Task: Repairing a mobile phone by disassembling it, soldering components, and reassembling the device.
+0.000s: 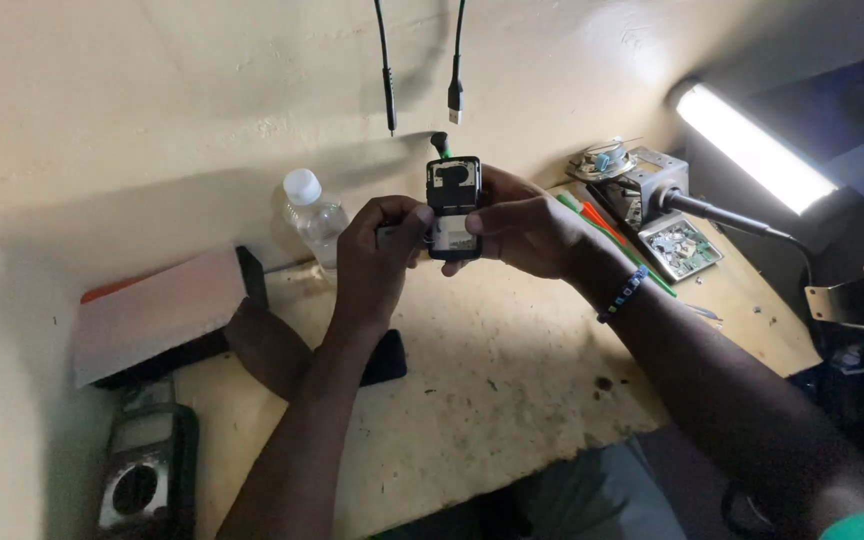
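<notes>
You hold a small black phone with its back cover off upright above the far middle of the worn, stained pale wooden bench. Your left hand grips its lower left edge, thumb and fingers pressed together on the casing. Your right hand wraps the right side from behind, thumb laid across the lower front, fingers clamped on the phone; a blue and white beaded bracelet sits on that wrist.

Just behind your left hand, at the far edge by the wall, stands a clear plastic bottle with a white cap. Two black cables hang down the wall above the phone. To the right, a lit white tube lamp slants over a metal stand with a small tray of parts, and green and orange tools lie just past your right hand. At the near left rests a black multimeter, with a pale box with a black edge beyond it.
</notes>
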